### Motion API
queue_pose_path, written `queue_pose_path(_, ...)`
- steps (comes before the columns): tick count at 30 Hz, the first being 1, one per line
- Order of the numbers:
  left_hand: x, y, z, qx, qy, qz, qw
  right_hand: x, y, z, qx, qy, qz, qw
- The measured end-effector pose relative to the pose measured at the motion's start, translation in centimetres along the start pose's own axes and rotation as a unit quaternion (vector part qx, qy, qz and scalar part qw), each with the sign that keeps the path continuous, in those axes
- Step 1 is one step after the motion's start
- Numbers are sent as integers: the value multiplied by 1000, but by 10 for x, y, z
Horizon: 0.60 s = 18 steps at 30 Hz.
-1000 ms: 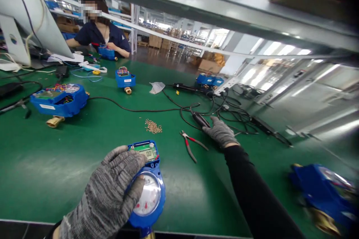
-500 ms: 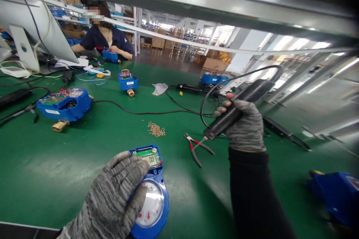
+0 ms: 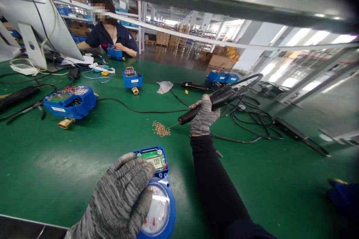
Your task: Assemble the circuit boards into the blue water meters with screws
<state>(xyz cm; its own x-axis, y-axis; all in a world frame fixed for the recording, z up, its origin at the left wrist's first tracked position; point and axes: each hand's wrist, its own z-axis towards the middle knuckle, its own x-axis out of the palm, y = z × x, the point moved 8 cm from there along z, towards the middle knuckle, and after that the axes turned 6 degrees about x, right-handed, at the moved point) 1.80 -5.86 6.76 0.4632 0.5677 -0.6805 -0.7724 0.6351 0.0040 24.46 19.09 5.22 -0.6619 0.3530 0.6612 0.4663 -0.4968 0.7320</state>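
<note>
My left hand [image 3: 120, 190], in a grey knit glove, grips a blue water meter [image 3: 171, 203] at the near side of the bench. Its fingers lie across the meter's display board and the thumb rests by the round dial; the display reads 0.0. With my right hand [image 3: 205, 115], gloved too, I hold a black electric screwdriver [image 3: 224, 97], tilted with its bit pointing down to the left. The bit's tip is at the right edge of a pile of small brass-coloured screws [image 3: 160, 129]. My right arm hides most of the pliers, leaving a handle end [image 3: 219, 154] visible.
Blue meters with exposed wiring stand at the left [image 3: 70, 104], centre back [image 3: 132, 79] and right back [image 3: 221, 77]. Black cables [image 3: 252, 119] run across the green bench [image 3: 98, 149]. A monitor [image 3: 42, 22] stands at far left. Opposite, a co-worker [image 3: 112, 37] handles another meter.
My right hand has moved left with the screwdriver, bringing the bit from above the pliers to the screw pile. My left hand stays on the meter. The view has shifted slightly.
</note>
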Motion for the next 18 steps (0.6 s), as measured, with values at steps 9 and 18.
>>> queue_pose_path(9,-1,-1,1,-4,-6,-6,1000,2,-3,0,26,-7,12,1000)
queue_pose_path(18,-5,8,12,-91,-26,20,995,45,110,-59,92,228,155,957)
